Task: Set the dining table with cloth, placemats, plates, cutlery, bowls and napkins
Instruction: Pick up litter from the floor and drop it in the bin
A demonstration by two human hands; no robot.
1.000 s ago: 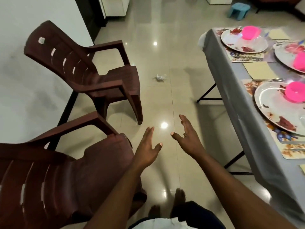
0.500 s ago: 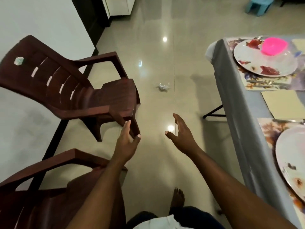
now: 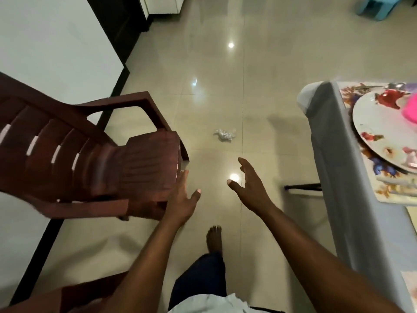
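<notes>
Reaching forward with both arms, the person has the left hand (image 3: 182,199) spread flat, its fingers (image 3: 184,177) at or just over the front edge of the dark brown moulded plastic armchair (image 3: 101,159); contact cannot be told. The right hand (image 3: 252,190) hangs open over the glossy beige tiled floor (image 3: 270,86), holding nothing. Both sets of fingers are splayed wide and empty. One risk, as a judgement: a one-handed pull on the seat lip could swing the chair round, or its legs could skid on the slick tiles toward the bare foot (image 3: 214,238). A crumpled clear wrapper (image 3: 225,134) lying ahead on the floor could be stepped on. Off to the right, the counter under a grey cloth (image 3: 334,177) carries a floral placemat (image 3: 388,188) with a white floral round plate (image 3: 379,123) on it, and a bright pink bowl (image 3: 411,107) sits on the plate at the frame edge; its contents cannot be seen, and a dragged chair could snag the hanging cloth
</notes>
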